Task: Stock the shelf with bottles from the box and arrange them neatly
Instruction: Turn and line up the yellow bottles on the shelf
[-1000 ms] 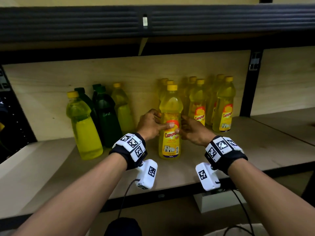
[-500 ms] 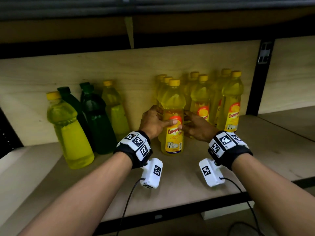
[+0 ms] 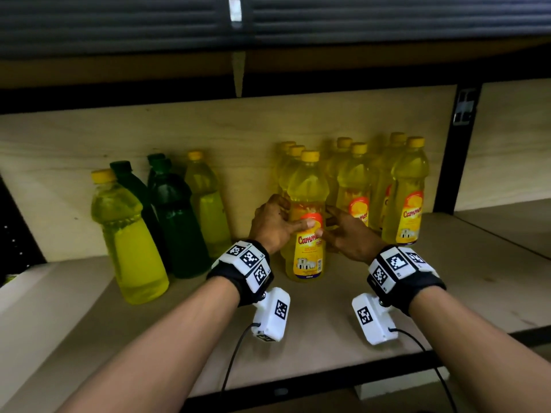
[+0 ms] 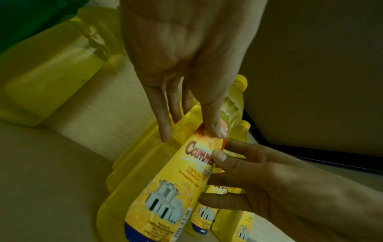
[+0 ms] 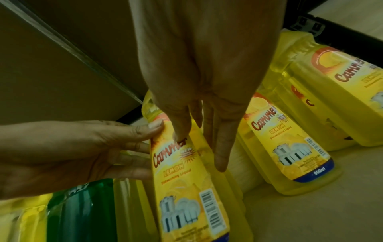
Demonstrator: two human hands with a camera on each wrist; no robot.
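Observation:
A yellow labelled dish-liquid bottle (image 3: pixel 307 248) stands upright on the shelf board (image 3: pixel 328 338), at the front of a row of like bottles. My left hand (image 3: pixel 290 217) grips its left side, thumb across the label and fingers behind. My right hand (image 3: pixel 331 222) holds its right side at the same height. In the left wrist view my left hand (image 4: pixel 190 131) pinches the bottle (image 4: pixel 182 176) above the label, with the right thumb beside it. In the right wrist view my right hand (image 5: pixel 199 147) clasps the bottle (image 5: pixel 186 180).
More yellow labelled bottles (image 3: pixel 405 198) stand in rows behind and to the right. Dark green bottles (image 3: pixel 176 222) and a pale yellow unlabelled bottle (image 3: pixel 131 239) stand to the left. A black upright post (image 3: pixel 456 144) bounds the bay on the right; an upper shelf (image 3: pixel 268 64) hangs overhead.
Both hands keep their hold on the front bottle. It has edged slightly back towards the row behind it; the head view has shifted a little.

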